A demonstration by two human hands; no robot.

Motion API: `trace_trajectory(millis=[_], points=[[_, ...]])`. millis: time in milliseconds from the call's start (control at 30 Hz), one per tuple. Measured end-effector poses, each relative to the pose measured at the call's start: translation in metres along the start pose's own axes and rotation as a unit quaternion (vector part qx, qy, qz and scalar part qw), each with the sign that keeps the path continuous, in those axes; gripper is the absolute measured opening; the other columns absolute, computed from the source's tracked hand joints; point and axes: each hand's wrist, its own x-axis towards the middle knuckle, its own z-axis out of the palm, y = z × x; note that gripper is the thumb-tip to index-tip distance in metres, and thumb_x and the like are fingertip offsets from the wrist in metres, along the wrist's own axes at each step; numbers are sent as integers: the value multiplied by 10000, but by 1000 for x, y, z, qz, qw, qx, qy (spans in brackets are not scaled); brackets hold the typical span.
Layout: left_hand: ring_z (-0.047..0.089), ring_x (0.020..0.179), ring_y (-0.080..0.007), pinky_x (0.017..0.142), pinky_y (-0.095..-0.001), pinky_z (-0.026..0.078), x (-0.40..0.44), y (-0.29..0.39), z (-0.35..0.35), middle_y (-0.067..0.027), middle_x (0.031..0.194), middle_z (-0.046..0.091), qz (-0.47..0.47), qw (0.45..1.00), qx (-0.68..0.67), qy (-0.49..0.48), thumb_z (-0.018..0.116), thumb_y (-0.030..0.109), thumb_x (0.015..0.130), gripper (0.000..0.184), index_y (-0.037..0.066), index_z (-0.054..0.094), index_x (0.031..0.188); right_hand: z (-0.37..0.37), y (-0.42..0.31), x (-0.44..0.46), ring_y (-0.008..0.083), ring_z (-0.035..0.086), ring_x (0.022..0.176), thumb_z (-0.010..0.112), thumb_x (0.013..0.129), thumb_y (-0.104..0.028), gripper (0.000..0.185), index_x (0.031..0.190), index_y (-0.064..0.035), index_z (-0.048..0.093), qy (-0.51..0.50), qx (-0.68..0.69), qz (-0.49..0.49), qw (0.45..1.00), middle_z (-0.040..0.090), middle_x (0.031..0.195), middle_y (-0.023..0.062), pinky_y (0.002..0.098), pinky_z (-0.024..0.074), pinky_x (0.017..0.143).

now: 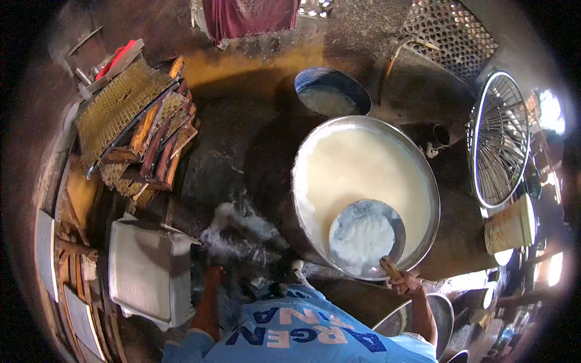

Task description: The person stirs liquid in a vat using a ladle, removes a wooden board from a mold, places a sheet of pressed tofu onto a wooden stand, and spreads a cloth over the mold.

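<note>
My right hand point(407, 283) is closed round the wooden handle of a round metal ladle point(363, 235). The ladle's bowl holds white liquid and lies over the near part of a large round metal pot point(433, 181), which is filled with creamy white liquid point(363, 163). My left hand point(215, 275) hangs low on the left, beside a white plastic container, away from the pot. Its fingers are too dark and small to make out.
A blue-rimmed tub point(357, 91) stands beyond the pot. Wooden frames with mesh point(124, 115) are stacked at left, above the white container point(148, 269). A wire-guarded fan point(501, 139) and a bucket point(509, 230) are at right. Another metal vessel point(445, 311) is near my right arm.
</note>
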Motion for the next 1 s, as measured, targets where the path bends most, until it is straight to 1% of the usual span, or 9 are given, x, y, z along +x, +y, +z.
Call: trace_trajectory(millis=[100,333,433,500,667,733,767,867,1000], points=[[464,508,-188,477,-355,403,-47,-13,-23,-69,601,503,-65,977,157,132,493,297,859,297,61,589,707,52,23,8,108,493,482,591,746,-53,229,945,-13,485,20,-56,-37,998,496,653,25,237,422,397],[521,599,-207,545,-358,450,-162,-23,-63,-82,656,542,-63,958,26,279,543,265,829,220,52,585,801,265,10,1,131,496,474,543,764,-34,184,936,-3,484,89,91,-96,987,505,654,55,249,427,402],[545,639,-215,574,-359,470,-199,-34,-72,-87,680,559,-20,954,-26,299,564,252,817,207,48,584,842,322,30,44,137,493,451,550,829,-180,193,854,12,546,119,-55,-149,980,521,627,47,274,405,383],[562,665,-220,593,-360,484,-219,-43,-76,-91,696,570,22,953,-64,296,578,242,808,207,45,583,869,358,53,87,158,500,458,499,757,-12,92,835,28,530,99,-52,-164,980,523,648,74,290,395,381],[603,731,-233,641,-362,517,-247,-63,-82,-101,735,597,106,947,-141,268,613,219,787,238,38,580,937,435,127,191,172,546,473,558,754,-91,108,822,-9,544,140,-291,-234,917,557,616,72,315,412,395],[608,716,-228,633,-370,519,-254,-55,-61,-93,739,601,71,942,-58,323,645,233,757,281,39,583,952,454,165,220,210,623,606,562,722,-101,160,848,-3,551,205,-508,-328,769,625,740,110,335,475,493],[610,708,-225,629,-374,520,-256,-49,-51,-89,741,603,50,936,-16,347,662,240,743,304,40,585,959,461,175,233,268,636,772,578,673,-106,268,923,-12,560,204,-576,-214,762,637,884,147,357,501,620],[606,696,-215,563,-372,500,-253,-47,-46,-87,723,602,-8,939,19,344,658,257,739,261,64,596,904,478,154,150,373,581,880,647,602,-164,474,1043,-53,515,199,-353,-245,881,607,916,191,441,473,746],[596,688,-200,499,-342,461,-222,-74,-76,-60,824,607,-123,949,30,289,596,317,780,308,118,547,1009,420,152,99,379,572,893,563,599,-17,474,1071,-30,521,189,-372,-345,840,597,940,202,403,470,765]])
